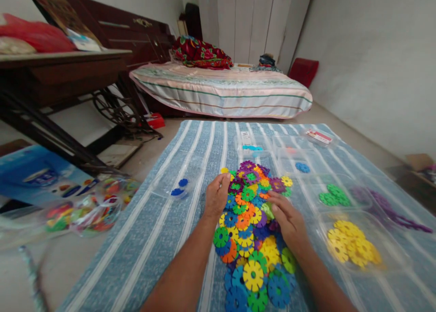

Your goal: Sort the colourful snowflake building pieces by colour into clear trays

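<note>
Plastic discs [245, 240]: notched, round, piled on striped cloth [146, 239]
Left hand [217, 195]: narrowly curled at the discs' left edge; cannot tell if gripping
Right hand [289, 219]: loosely bent opposite, grip unclear

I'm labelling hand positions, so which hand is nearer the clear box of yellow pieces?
Right. The right hand is at the right edge of the pile, with the box off to its right. The left hand is at the left edge, across the pile from the box.
</note>
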Motion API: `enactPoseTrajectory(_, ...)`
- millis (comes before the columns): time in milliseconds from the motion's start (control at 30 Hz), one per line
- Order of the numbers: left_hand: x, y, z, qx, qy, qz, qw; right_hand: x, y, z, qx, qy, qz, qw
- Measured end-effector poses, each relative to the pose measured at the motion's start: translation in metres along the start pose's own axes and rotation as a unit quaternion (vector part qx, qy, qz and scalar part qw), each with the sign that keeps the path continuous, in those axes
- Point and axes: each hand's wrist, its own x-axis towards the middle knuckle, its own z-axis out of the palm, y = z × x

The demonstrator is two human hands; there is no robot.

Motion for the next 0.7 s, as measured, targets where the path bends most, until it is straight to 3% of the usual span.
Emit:
enactPoseTrajectory(400, 0.000, -0.005, 0.002, -0.004, 0.001, -0.016, 1.000, -0.012, -0.004, -0.002, -0.145, -0.043, -0.094, 0.984)
enactPoseTrajectory(700, 0.004, -0.006, 0.002, 0.015, 0.000, -0.013, 1.000, -0.015, -0.013, 0.000, -0.160, -0.034, -0.081, 0.983)
